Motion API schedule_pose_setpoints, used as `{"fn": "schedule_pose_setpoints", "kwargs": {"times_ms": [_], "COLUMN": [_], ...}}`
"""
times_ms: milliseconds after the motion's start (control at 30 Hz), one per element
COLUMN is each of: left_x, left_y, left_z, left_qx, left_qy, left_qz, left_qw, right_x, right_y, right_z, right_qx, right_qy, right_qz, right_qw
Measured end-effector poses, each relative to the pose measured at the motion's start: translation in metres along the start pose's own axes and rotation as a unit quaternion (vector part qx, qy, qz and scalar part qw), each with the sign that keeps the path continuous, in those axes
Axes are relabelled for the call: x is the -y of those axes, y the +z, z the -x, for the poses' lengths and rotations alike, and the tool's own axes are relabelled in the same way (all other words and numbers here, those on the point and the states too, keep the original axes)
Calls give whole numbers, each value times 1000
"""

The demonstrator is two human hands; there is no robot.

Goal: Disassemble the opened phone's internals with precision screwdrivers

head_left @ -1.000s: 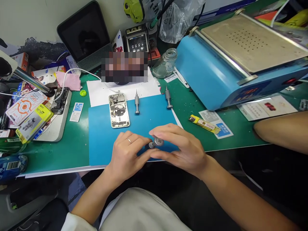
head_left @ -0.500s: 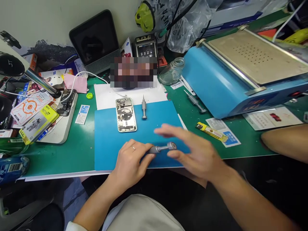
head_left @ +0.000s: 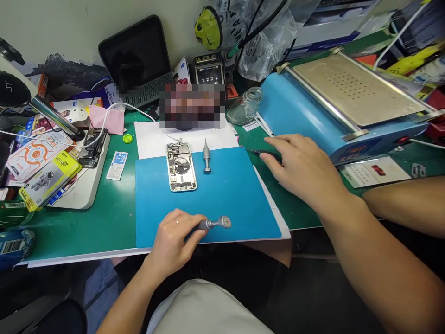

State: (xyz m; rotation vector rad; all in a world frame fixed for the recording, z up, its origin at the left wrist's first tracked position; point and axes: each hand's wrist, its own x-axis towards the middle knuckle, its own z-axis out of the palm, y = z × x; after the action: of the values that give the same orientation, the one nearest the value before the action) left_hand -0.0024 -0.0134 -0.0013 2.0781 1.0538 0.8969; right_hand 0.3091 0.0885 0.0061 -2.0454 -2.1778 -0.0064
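Observation:
My left hand (head_left: 177,239) is closed around a grey screwdriver (head_left: 213,224), whose round cap points right over the blue mat (head_left: 153,204). Beyond the mat's right edge, my right hand (head_left: 304,167) reaches over the green bench. A slender dark tool (head_left: 262,153) juts left from between its thumb and forefinger; the palm covers the rest, so its kind is unclear. Toward the back of the mat lies an opened phone (head_left: 181,167) with its inner parts showing. Beside the phone, a second grey screwdriver (head_left: 206,157) rests with its tip toward the back.
A blue machine with a perforated plate (head_left: 351,88) takes up the right side. Near it stands a glass jar (head_left: 245,106). Battery packaging (head_left: 50,178) and papers crowd the left, beside a white cable (head_left: 134,105). Another person's arm (head_left: 410,204) rests at the right edge.
My right hand has gone from above the mat to the bench on the right, covering where a grey screwdriver lay. My left hand has shifted slightly left with its screwdriver.

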Motion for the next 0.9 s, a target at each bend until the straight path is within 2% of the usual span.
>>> {"fn": "schedule_pose_setpoints", "kwargs": {"times_ms": [100, 300, 433, 500, 600, 667, 767, 900], "left_x": [0, 0, 0, 0, 1, 0, 0, -1], "left_y": [0, 1, 1, 1, 1, 1, 0, 0], "left_z": [0, 2, 2, 2, 3, 2, 1, 2], "left_qx": [11, 18, 21, 22, 25, 25, 22, 23], "left_qy": [10, 10, 13, 18, 24, 24, 22, 24], "left_qz": [-7, -16, -16, -23, -34, -35, -38, -43], "left_qw": [1000, 1000, 1000, 999, 999, 999, 999, 999], "right_x": [-1, -20, -25, -16, 14, 36, 61, 78], "right_y": [0, 5, -1, -8, -20, -23, -18, -5], "right_z": [-3, -6, -3, -5, -16, -29, -52, -70], "right_qx": [24, 75, 89, 82, 68, 101, 115, 130], "right_qy": [6, -60, -85, -78, -44, -17, -23, -29], "right_qz": [10, -42, -70, -77, -114, -172, -183, -185], "right_qw": [1000, 994, 990, 991, 990, 980, 976, 974]}}
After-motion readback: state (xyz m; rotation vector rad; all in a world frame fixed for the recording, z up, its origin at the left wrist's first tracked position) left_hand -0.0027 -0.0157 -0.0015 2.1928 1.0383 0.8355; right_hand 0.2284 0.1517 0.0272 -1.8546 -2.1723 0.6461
